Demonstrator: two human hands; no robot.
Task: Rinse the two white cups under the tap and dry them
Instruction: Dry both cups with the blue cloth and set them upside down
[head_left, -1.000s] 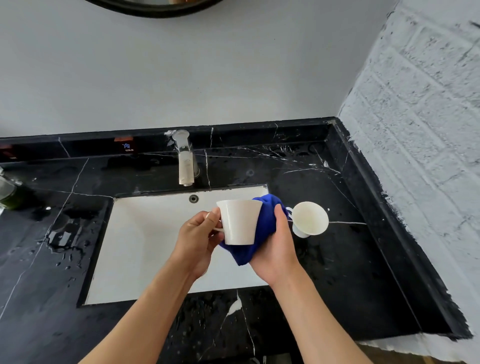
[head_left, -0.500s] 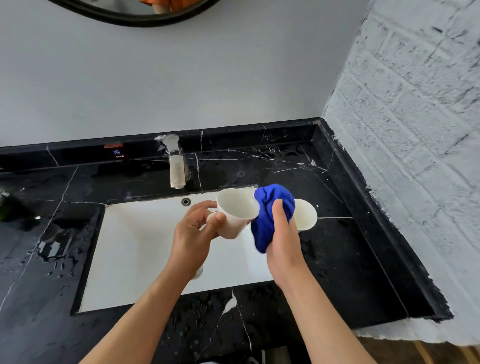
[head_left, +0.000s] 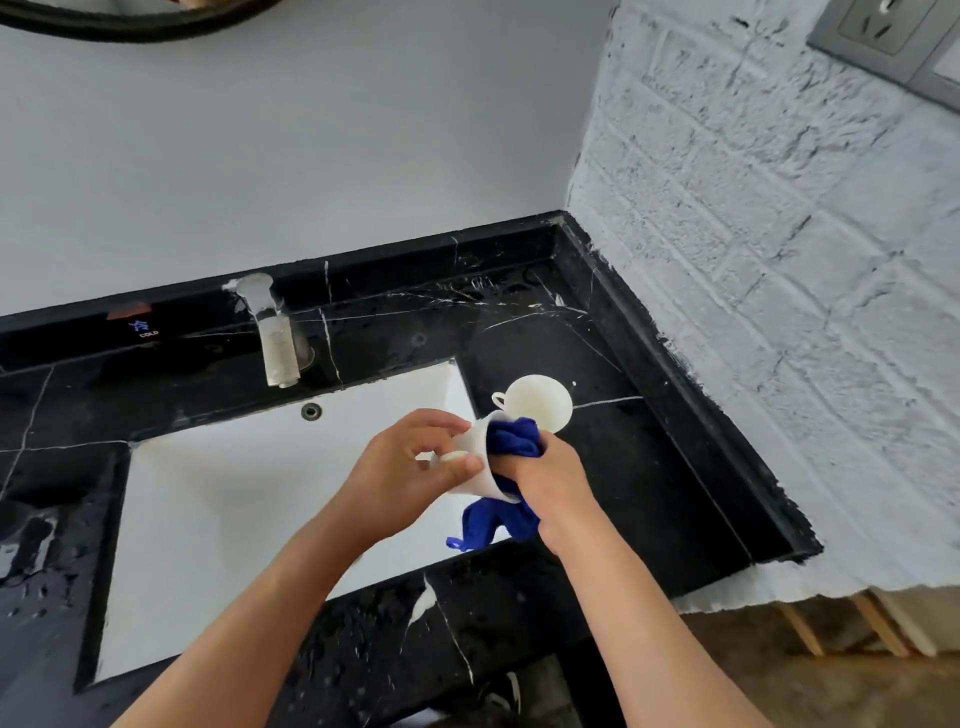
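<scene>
- over the sink's (head_left: 218, 519) right edge: left hand (head_left: 410, 470) grasps a white cup (head_left: 475, 460) tipped sideways, thumb near its handle.
- right hand (head_left: 553, 480) clenched round a blue cloth (head_left: 511, 439), wad pushed into the cup mouth, tail hanging below.
- second cup (head_left: 537, 402) sits on the counter (head_left: 649, 467) just behind, touching nothing visible.
- judgement: inside drying underway. twist cup against cloth, reach the base, then wipe rim, outside, handle.
- keep left grip firm; wet glaze probably slips.
</scene>
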